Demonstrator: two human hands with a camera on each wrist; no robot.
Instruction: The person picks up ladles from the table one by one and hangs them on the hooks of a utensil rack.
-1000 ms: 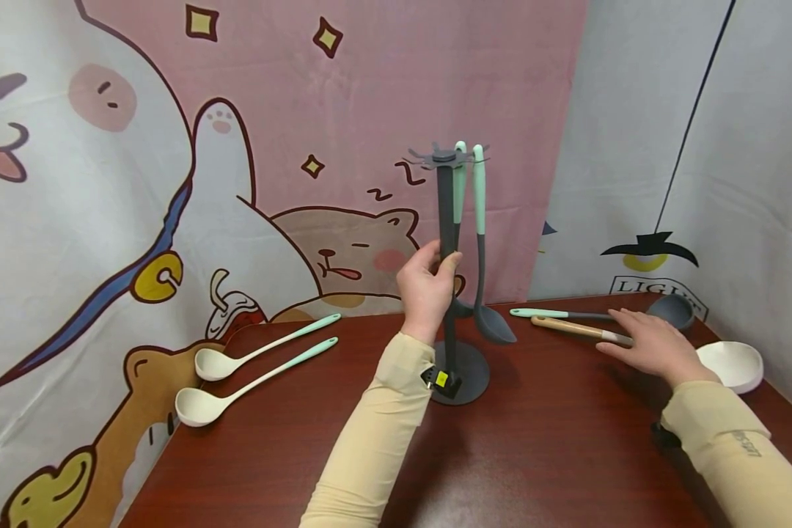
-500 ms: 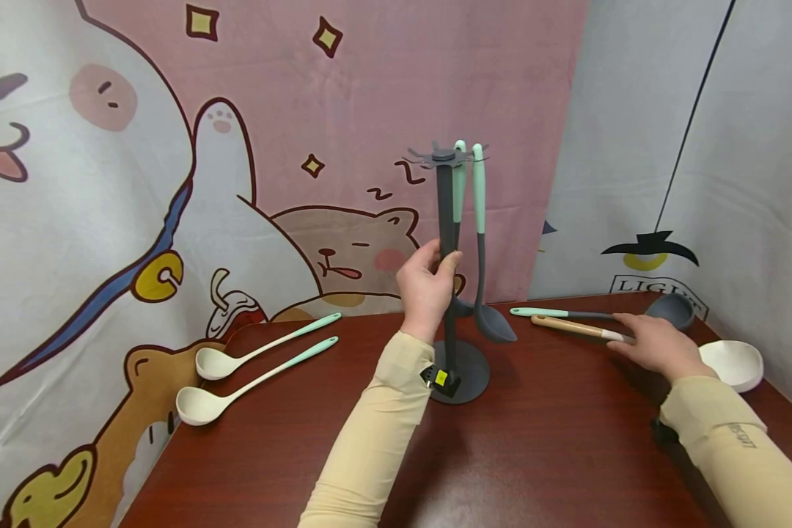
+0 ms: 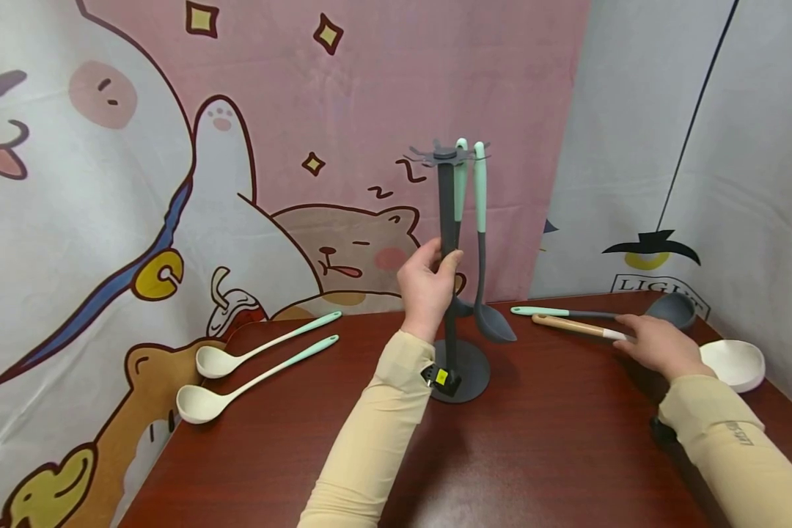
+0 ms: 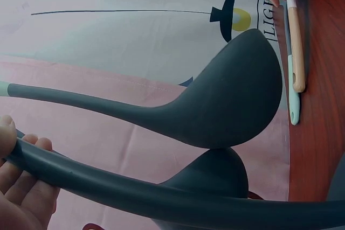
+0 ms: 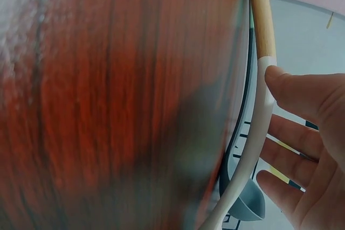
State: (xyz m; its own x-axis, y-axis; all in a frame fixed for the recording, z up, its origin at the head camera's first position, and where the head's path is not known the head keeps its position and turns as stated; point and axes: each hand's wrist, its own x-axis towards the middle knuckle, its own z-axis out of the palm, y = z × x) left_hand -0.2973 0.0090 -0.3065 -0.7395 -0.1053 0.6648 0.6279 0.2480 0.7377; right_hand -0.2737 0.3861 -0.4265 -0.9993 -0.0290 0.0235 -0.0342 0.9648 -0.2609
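Grey rack (image 3: 446,209) with two ladles (image 3: 480,220)

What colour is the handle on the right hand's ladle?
The handle is tan, clearest in the head view.

the right wrist view's bottom edge cuts off the wooden-handled utensil (image 5: 261,122) along its white shaft.

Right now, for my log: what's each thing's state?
Dark grey round-based stand: upright, gripped by left hand
Two mint-handled grey ladles: hanging from stand
Wooden-handled white ladle: pinched by right hand
Third mint-handled grey ladle: lying on red-brown table
Two mint-handled white ladles: lying on table
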